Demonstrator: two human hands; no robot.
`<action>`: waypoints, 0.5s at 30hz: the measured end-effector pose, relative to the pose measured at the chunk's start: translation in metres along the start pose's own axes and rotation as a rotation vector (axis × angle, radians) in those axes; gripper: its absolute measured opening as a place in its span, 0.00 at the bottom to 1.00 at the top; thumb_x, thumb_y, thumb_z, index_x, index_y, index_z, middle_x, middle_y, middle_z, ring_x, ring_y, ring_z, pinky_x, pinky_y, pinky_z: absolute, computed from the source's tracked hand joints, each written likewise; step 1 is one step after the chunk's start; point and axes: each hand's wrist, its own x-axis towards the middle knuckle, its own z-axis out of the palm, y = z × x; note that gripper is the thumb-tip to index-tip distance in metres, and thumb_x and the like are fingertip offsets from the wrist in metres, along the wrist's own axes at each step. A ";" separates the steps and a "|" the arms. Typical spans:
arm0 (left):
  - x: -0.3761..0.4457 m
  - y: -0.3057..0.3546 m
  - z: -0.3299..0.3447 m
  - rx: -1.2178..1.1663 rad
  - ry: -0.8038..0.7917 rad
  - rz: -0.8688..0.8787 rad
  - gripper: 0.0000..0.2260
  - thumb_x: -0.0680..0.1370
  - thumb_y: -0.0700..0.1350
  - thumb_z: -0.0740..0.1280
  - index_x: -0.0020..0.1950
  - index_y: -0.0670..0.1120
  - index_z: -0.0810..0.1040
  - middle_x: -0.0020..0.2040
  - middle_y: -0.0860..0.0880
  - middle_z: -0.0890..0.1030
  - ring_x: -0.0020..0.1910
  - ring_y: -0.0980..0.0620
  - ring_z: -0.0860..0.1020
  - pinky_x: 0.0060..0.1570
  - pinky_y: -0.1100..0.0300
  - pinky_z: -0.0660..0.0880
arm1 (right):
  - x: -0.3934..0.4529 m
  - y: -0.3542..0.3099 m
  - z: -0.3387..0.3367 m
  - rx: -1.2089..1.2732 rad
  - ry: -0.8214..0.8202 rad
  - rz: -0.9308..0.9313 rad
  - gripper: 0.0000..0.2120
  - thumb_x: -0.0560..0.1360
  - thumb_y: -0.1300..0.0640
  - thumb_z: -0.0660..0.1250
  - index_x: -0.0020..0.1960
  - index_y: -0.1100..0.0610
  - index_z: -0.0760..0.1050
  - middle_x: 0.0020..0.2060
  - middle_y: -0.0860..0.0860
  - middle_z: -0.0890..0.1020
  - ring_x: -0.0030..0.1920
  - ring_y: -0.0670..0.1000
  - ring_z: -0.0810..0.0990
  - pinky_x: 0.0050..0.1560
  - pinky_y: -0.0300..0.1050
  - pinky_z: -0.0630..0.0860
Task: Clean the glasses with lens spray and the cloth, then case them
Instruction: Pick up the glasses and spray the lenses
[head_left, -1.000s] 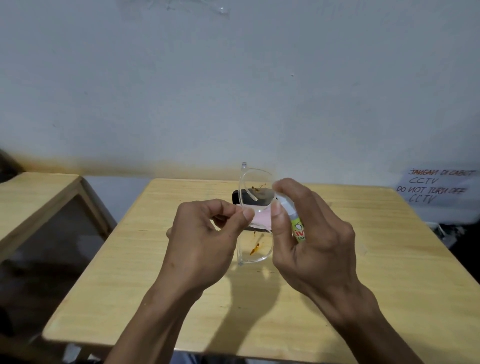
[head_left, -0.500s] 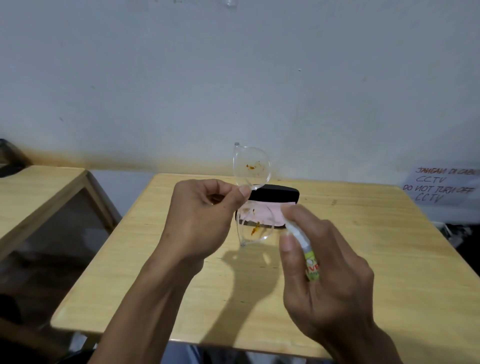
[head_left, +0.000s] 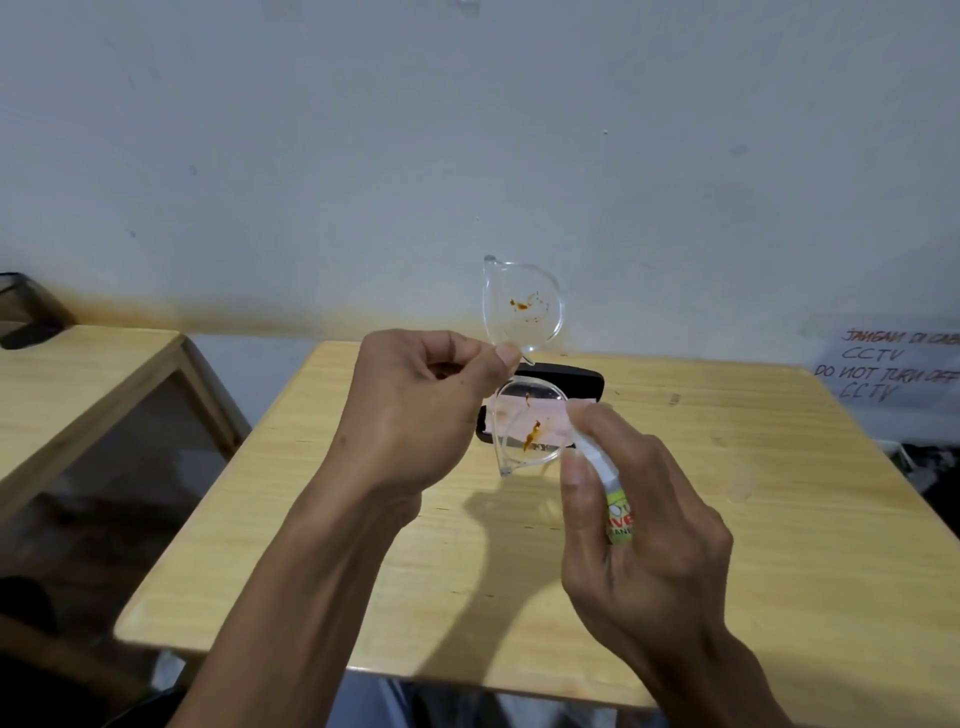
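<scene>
L hand (head_left: 415, 415) pinches glasses (head_left: 524, 312); R hand (head_left: 649, 530) grips spray (head_left: 615, 512).

Left hand (head_left: 415, 410) pinches stained glasses (head_left: 524, 358); right hand (head_left: 644, 525) grips spray (head_left: 613, 499), seemingly aimed.

Clear glasses (head_left: 522, 312) with orange smears, green-labelled spray (head_left: 619, 519), black case (head_left: 571, 376), seemingly pink cloth (head_left: 530, 415)

"JANGAN DI CABUT CCTV / DO NOT TURN OFF CCTV" is handwritten on the white paper sign (head_left: 893, 371) on the wall. Red letters are printed on the green-labelled white spray bottle (head_left: 615, 506), partly covered and unreadable.
</scene>
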 end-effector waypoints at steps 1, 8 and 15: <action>0.000 -0.001 -0.001 0.001 0.000 0.002 0.10 0.73 0.44 0.75 0.33 0.45 0.82 0.30 0.51 0.82 0.33 0.56 0.77 0.37 0.67 0.76 | 0.000 0.000 -0.003 0.039 -0.011 0.051 0.13 0.79 0.56 0.63 0.64 0.51 0.74 0.45 0.47 0.83 0.37 0.47 0.79 0.37 0.35 0.74; 0.001 -0.013 -0.007 0.030 -0.020 0.060 0.08 0.73 0.44 0.75 0.36 0.43 0.82 0.35 0.50 0.81 0.39 0.54 0.75 0.45 0.64 0.74 | 0.025 0.028 -0.020 0.978 -0.311 0.993 0.12 0.75 0.50 0.64 0.58 0.47 0.76 0.34 0.57 0.72 0.21 0.47 0.60 0.23 0.36 0.54; -0.001 -0.019 -0.005 0.031 -0.029 0.080 0.08 0.73 0.43 0.74 0.34 0.47 0.83 0.34 0.52 0.81 0.39 0.53 0.74 0.44 0.62 0.73 | 0.030 0.043 -0.012 1.194 -0.549 1.100 0.12 0.78 0.53 0.62 0.60 0.51 0.75 0.33 0.55 0.72 0.17 0.46 0.59 0.21 0.31 0.54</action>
